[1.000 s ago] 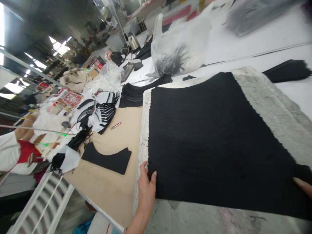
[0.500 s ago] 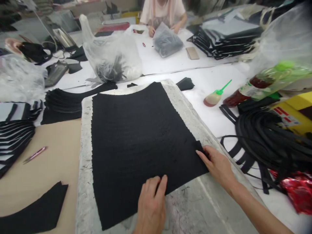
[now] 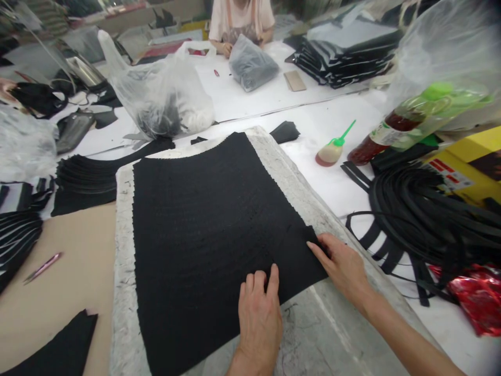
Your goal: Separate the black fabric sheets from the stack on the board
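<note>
A large black fabric piece (image 3: 211, 224), with toothed side edges and a curved top, lies on a grey, scuffed board (image 3: 313, 334). My left hand (image 3: 260, 313) rests on its lower edge, palm down, fingers stretched over the cloth and holding nothing. At the lower right corner, my right hand (image 3: 344, 266) pinches the fabric's edge between thumb and fingers; a small flap of black cloth is folded over by the thumb. The fingertips of that hand are partly hidden behind the cloth.
Right of the board are a squeeze bottle (image 3: 330, 152) with a green nozzle, a drink bottle (image 3: 387, 130) and coiled black strips (image 3: 415, 209). Leftward lie thread snips (image 3: 42, 268) and stacked black pieces (image 3: 86, 180). A plastic bag (image 3: 164, 94) stands behind; a person (image 3: 240, 21) sits opposite.
My left hand has slid right along the fabric's lower edge, closer to my right hand. The right hand keeps its pinch on the corner. The whole view has shifted slightly.
</note>
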A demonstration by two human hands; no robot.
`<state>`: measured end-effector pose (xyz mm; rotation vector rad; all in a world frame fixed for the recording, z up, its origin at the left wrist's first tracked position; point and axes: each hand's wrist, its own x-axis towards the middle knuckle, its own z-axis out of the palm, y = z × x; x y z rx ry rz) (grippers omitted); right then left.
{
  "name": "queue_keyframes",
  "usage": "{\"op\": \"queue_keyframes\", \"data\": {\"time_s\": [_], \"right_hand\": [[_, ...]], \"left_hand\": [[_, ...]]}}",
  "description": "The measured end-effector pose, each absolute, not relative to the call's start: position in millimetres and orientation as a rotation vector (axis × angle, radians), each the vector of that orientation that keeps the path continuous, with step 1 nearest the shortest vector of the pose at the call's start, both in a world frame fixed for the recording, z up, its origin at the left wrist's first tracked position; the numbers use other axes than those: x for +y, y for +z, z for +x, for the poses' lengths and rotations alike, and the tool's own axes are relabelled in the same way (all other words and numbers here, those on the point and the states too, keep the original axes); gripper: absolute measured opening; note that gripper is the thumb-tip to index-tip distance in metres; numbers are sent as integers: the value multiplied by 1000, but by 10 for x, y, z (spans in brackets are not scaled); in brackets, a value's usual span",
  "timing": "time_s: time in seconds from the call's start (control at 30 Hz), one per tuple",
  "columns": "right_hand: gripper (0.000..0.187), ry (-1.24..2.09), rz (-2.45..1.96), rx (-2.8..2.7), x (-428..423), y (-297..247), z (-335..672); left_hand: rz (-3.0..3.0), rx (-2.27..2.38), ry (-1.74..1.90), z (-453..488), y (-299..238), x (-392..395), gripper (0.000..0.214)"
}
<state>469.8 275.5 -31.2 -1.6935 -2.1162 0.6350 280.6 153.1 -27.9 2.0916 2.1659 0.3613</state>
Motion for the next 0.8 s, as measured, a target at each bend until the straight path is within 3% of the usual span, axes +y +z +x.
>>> {"op": "queue_keyframes", "data": {"time_s": [0.63, 0.8], "right_hand": [[35, 585, -1734, -2132, 2764, -328, 4684], [34, 565, -1742, -2151, 2756, -327, 4666]], "left_hand": [[2076, 2240, 284, 2885, -297, 1519, 57], [2071, 2253, 516, 2884, -306, 1471, 55]]}}
